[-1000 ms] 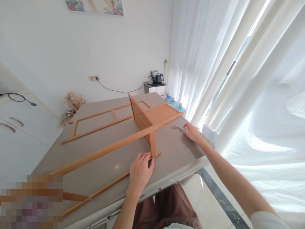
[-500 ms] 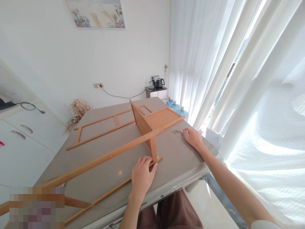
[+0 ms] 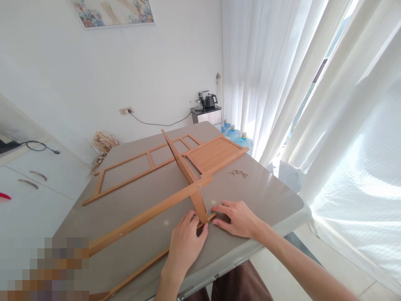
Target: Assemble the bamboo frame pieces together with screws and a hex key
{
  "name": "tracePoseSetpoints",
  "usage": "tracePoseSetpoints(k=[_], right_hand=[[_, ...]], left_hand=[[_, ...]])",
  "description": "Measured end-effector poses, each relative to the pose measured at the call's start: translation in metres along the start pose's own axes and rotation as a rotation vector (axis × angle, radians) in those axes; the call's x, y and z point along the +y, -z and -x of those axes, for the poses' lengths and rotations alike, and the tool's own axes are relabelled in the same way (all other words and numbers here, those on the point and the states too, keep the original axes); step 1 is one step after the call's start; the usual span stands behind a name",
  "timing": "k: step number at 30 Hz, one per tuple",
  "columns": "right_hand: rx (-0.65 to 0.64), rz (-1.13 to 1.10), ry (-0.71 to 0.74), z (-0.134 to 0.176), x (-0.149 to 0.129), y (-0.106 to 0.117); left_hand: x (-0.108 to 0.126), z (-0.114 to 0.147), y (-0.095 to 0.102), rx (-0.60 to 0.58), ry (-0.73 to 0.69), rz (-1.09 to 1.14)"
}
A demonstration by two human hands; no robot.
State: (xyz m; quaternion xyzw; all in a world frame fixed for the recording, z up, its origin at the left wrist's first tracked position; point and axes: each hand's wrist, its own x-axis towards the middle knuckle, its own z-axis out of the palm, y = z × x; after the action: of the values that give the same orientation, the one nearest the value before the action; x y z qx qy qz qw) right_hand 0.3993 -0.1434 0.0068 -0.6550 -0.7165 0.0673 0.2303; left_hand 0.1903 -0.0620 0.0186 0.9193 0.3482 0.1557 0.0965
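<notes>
A light-brown wooden frame [image 3: 163, 203] stands on its side on the grey table, with a wooden panel [image 3: 178, 155] standing across it. My left hand [image 3: 187, 240] is closed around the near lower corner, where an upright piece [image 3: 199, 205] meets the lower rail [image 3: 139, 274]. My right hand [image 3: 237, 217] is just right of that corner, thumb and fingers spread on either side of the rail's end. Whether it touches the wood I cannot tell, and no object shows in it. A small pile of screws [image 3: 239, 172] lies farther back on the table.
A second wooden frame with a panel [image 3: 216, 155] lies flat across the table [image 3: 266, 188]. Behind it a kettle [image 3: 210, 100] sits on a small cabinet [image 3: 206, 116]. White curtains [image 3: 250, 83] hang at the right. Pixelated blocks cover the bottom left corner.
My right hand has moved from the screws toward me and left, to the rail's end. The standing panel and upright piece lean differently now. My left hand keeps its grip on the corner.
</notes>
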Motion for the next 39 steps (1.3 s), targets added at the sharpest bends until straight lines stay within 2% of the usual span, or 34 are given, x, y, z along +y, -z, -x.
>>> tracePoseSetpoints(k=[5,14,18,24,28,31,35,37,39], right_hand=[[-0.050,-0.015,0.028,-0.001,0.008,0.001],[-0.131,-0.076,0.018,-0.012,0.011,-0.003],[-0.134,-0.052,0.046,-0.013,0.013,-0.005],[-0.100,-0.090,0.036,-0.010,0.009,-0.004],[0.038,-0.156,-0.116,-0.005,0.006,-0.003],[0.151,-0.095,-0.284,-0.005,0.026,0.006],[0.301,0.057,-0.528,-0.009,0.081,0.033],[0.314,0.111,-0.595,-0.009,0.106,0.044],[0.283,0.146,-0.601,-0.009,0.123,0.050]], left_hand=[[-0.003,-0.003,-0.006,-0.001,0.000,0.002],[-0.014,0.001,-0.028,0.091,-0.025,-0.053],[-0.016,0.000,-0.032,0.119,-0.031,-0.071],[-0.010,-0.002,-0.026,0.116,-0.027,-0.083],[-0.007,-0.001,-0.023,0.123,-0.016,-0.107],[-0.006,0.001,-0.021,0.133,-0.019,-0.119],[-0.005,0.005,-0.018,0.151,-0.021,-0.125],[-0.005,0.006,-0.017,0.156,-0.024,-0.121],[-0.005,0.007,-0.016,0.160,-0.025,-0.116]])
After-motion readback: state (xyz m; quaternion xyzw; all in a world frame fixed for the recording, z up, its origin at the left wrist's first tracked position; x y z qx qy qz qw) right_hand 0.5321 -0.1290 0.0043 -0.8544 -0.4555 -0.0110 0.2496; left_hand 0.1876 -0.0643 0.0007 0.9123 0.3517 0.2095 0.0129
